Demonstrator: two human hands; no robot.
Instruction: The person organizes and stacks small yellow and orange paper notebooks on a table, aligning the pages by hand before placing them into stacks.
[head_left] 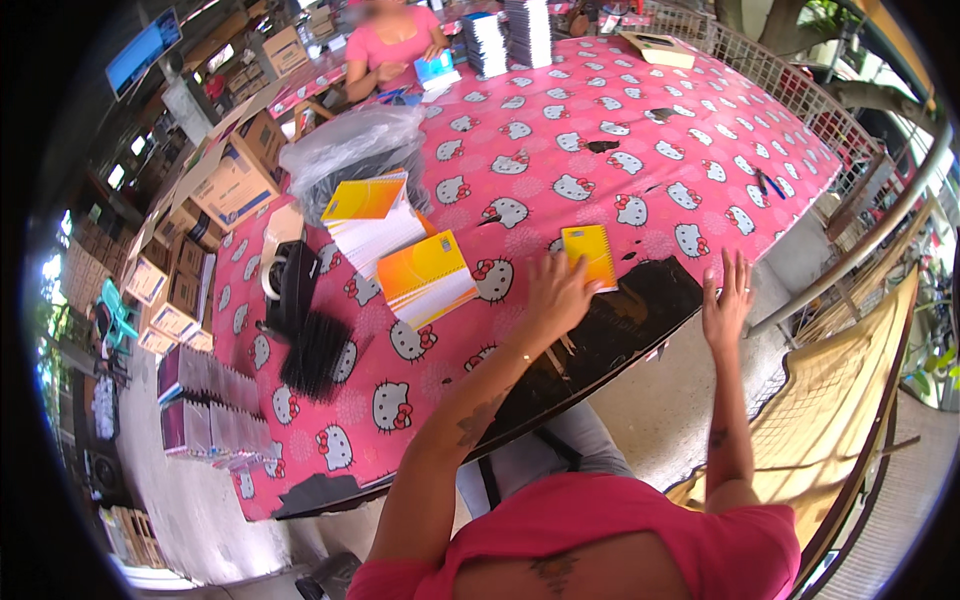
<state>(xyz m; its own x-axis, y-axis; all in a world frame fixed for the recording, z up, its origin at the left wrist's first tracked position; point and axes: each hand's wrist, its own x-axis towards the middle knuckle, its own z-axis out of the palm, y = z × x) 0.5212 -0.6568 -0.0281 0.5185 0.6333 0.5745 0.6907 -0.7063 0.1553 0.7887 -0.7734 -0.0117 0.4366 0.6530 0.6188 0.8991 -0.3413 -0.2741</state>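
Note:
My left hand (558, 292) lies with spread fingers on the lower left part of a small yellow spiral notebook (592, 250), near the table's front edge. Held up just beyond the edge, my right hand (727, 298) has its fingers stretched and nothing in them. Left of my left hand is a pile of orange and yellow spiral notebooks (425, 272). Behind it a second pile, fanned with white pages showing, has a yellow notebook (365, 198) on top. Whether my left fingertips reach under the small notebook is hidden.
A pink patterned cloth (570, 140) covers the table, torn at a dark front patch (655, 300). Left stand a black tape dispenser (290, 285), black binding coils (315, 355), a plastic bag (350, 150) and purple notebook stacks (210, 425). Pliers (770, 185) lie right. A co-worker (393, 45) sits opposite.

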